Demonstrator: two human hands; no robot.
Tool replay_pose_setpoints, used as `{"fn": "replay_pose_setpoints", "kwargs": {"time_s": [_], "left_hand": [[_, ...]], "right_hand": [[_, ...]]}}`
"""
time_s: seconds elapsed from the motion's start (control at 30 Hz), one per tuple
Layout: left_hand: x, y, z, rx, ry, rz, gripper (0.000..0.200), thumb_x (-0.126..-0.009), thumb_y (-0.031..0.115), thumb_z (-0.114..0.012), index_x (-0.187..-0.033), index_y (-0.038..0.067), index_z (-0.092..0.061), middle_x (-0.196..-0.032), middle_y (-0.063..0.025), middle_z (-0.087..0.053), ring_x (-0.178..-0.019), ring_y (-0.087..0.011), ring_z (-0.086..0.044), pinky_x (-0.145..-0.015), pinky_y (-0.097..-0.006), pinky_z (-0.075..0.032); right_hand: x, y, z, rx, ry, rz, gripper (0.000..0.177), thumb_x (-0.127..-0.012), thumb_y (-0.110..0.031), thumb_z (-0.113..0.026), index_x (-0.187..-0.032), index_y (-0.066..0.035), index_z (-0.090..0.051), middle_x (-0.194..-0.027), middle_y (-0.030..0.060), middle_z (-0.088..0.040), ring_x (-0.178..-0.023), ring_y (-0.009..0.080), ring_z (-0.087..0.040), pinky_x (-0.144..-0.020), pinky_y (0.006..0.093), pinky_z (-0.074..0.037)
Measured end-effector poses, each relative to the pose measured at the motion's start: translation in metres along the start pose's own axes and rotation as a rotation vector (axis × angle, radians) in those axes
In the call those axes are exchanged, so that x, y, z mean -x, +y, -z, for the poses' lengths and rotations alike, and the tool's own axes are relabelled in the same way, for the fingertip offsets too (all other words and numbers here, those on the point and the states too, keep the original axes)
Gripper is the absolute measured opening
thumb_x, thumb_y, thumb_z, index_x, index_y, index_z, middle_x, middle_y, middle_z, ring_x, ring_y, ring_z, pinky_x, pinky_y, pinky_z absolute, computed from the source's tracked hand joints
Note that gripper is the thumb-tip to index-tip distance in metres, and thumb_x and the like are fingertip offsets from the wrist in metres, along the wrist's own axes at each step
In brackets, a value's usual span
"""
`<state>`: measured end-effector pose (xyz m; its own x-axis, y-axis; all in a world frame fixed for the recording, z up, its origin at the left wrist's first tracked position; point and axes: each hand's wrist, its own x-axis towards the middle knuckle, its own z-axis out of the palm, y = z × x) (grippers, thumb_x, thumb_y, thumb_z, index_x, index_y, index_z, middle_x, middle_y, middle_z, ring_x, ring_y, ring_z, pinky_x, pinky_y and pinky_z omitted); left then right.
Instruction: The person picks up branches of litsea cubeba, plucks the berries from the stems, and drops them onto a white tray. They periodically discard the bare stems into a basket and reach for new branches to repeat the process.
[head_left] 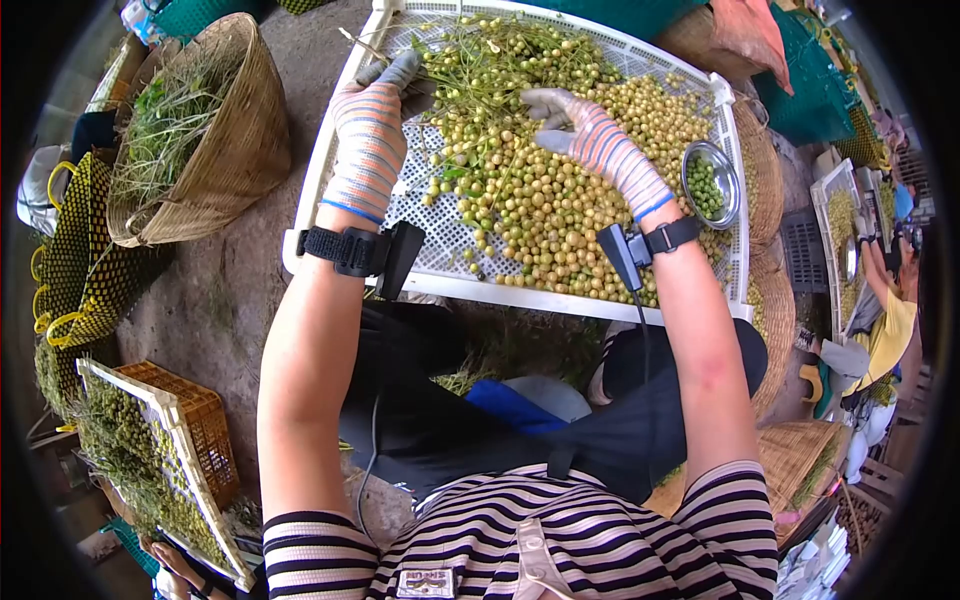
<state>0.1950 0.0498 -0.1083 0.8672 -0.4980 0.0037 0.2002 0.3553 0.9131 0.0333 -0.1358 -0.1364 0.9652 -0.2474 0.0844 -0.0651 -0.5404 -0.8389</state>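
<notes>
A white perforated tray (430, 283) lies before me, heaped with round yellow-green fruits (570, 215). Thin green stems (470, 75) with fruits on them lie at its far side. My left hand (375, 115), in a striped glove with grey fingers, is at the tray's left side by the stems; its fingers are bent together, and what they hold, if anything, is hidden. Over the middle of the fruits is my right hand (580, 130), gloved alike, its fingers apart and nothing seen between them. A metal bowl (737, 190) of green fruits rests at the tray's right edge.
At the left stands a wicker basket (265, 130) of cut stems, beside black-and-yellow woven baskets (100, 270). Lower left, another tray (190, 470) leans near an orange crate (200, 420). At the right are a dark crate (802, 250) and a co-worker in yellow (888, 335).
</notes>
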Motion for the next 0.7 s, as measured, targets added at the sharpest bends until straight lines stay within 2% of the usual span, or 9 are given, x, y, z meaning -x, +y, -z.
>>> {"fn": "replay_pose_setpoints", "kwargs": {"time_s": [0.2, 0.27, 0.33, 0.4, 0.43, 0.47, 0.53, 0.57, 0.7], "left_hand": [[0.001, 0.0, -0.003, 0.073, 0.003, -0.005, 0.014, -0.077, 0.008, -0.066, -0.086, -0.003, -0.063, -0.069, -0.0102, -0.063, -0.055, -0.0189, -0.061, -0.051, -0.0295, -0.053], [0.0, -0.002, -0.001, -0.009, 0.017, -0.012, 0.015, -0.077, 0.008, -0.067, -0.086, -0.004, -0.063, -0.07, -0.0109, -0.063, -0.055, -0.0192, -0.061, -0.05, -0.0294, -0.053], [-0.001, 0.002, 0.003, -0.018, 0.042, -0.042, 0.017, -0.076, 0.008, -0.067, -0.087, -0.004, -0.063, -0.071, -0.0108, -0.064, -0.056, -0.0194, -0.062, -0.052, -0.0293, -0.053], [-0.004, 0.008, 0.005, -0.034, 0.077, -0.105, 0.02, -0.076, 0.009, -0.068, -0.089, -0.004, -0.063, -0.073, -0.0107, -0.065, -0.058, -0.02, -0.064, -0.055, -0.029, -0.053], [-0.004, 0.012, 0.005, -0.048, 0.145, -0.097, 0.019, -0.075, 0.009, -0.07, -0.089, -0.003, -0.063, -0.076, -0.0102, -0.065, -0.061, -0.0169, -0.062, -0.057, -0.0266, -0.051], [-0.006, 0.013, 0.005, -0.048, 0.146, -0.101, 0.019, -0.075, 0.009, -0.07, -0.089, -0.003, -0.063, -0.076, -0.0102, -0.065, -0.061, -0.0169, -0.062, -0.057, -0.0266, -0.051], [-0.011, 0.011, 0.007, -0.219, 0.203, -0.203, 0.017, -0.076, 0.01, -0.068, -0.088, -0.002, -0.063, -0.08, -0.0091, -0.064, -0.067, -0.0132, -0.059, -0.061, -0.0242, -0.048], [-0.012, 0.01, 0.007, -0.297, 0.22, -0.224, 0.015, -0.078, 0.009, -0.066, -0.089, 0.0, -0.063, -0.083, -0.0071, -0.064, -0.072, -0.0119, -0.057, -0.064, -0.0234, -0.046], [-0.015, 0.013, 0.011, -0.286, 0.201, -0.299, 0.015, -0.081, 0.007, -0.062, -0.093, -0.001, -0.06, -0.085, -0.0073, -0.064, -0.073, -0.014, -0.058, -0.067, -0.0254, -0.048]], "right_hand": [[-0.015, 0.001, -0.015, -0.052, -0.039, -0.08, 0.03, -0.076, -0.015, -0.066, -0.104, -0.006, -0.063, -0.09, 0.0079, -0.066, -0.081, 0.0125, -0.059, -0.075, 0.0284, -0.047], [-0.016, 0.009, -0.019, -0.074, 0.044, -0.241, 0.025, -0.077, -0.021, -0.066, -0.095, -0.004, -0.066, -0.082, 0.0072, -0.067, -0.073, 0.0114, -0.06, -0.07, 0.0272, -0.048], [-0.015, -0.001, -0.012, 0.008, 0.051, -0.289, 0.026, -0.079, -0.026, -0.064, -0.094, -0.006, -0.066, -0.08, 0.0072, -0.067, -0.069, 0.0173, -0.062, -0.065, 0.0321, -0.049], [-0.013, -0.015, 0.002, 0.797, -0.037, -0.472, 0.021, -0.081, -0.027, -0.06, -0.089, -0.008, -0.067, -0.076, 0.0073, -0.067, -0.068, 0.0247, -0.063, -0.067, 0.0391, -0.048], [-0.01, -0.019, -0.003, 1.039, -0.074, -0.407, 0.015, -0.082, -0.021, -0.056, -0.087, -0.013, -0.067, -0.081, 0.0068, -0.065, -0.08, 0.0275, -0.061, -0.074, 0.0424, -0.046], [-0.007, -0.014, -0.01, 1.04, -0.072, -0.404, 0.015, -0.082, -0.021, -0.056, -0.087, -0.013, -0.067, -0.081, 0.0068, -0.065, -0.08, 0.0275, -0.061, -0.074, 0.0424, -0.046], [-0.002, 0.0, -0.032, 1.077, -0.046, 0.198, 0.023, -0.074, -0.008, -0.057, -0.093, -0.019, -0.067, -0.095, 0.0068, -0.063, -0.092, 0.0273, -0.056, -0.081, 0.0406, -0.044], [-0.002, 0.001, -0.045, 1.116, -0.089, 0.22, 0.025, -0.069, -0.009, -0.059, -0.091, -0.019, -0.067, -0.097, 0.0063, -0.06, -0.098, 0.0242, -0.053, -0.083, 0.0392, -0.041], [-0.014, 0.007, -0.061, 1.281, -0.254, 0.242, 0.019, -0.072, -0.01, -0.058, -0.088, -0.017, -0.067, -0.087, 0.0072, -0.059, -0.095, 0.0243, -0.054, -0.08, 0.0418, -0.041]]}}
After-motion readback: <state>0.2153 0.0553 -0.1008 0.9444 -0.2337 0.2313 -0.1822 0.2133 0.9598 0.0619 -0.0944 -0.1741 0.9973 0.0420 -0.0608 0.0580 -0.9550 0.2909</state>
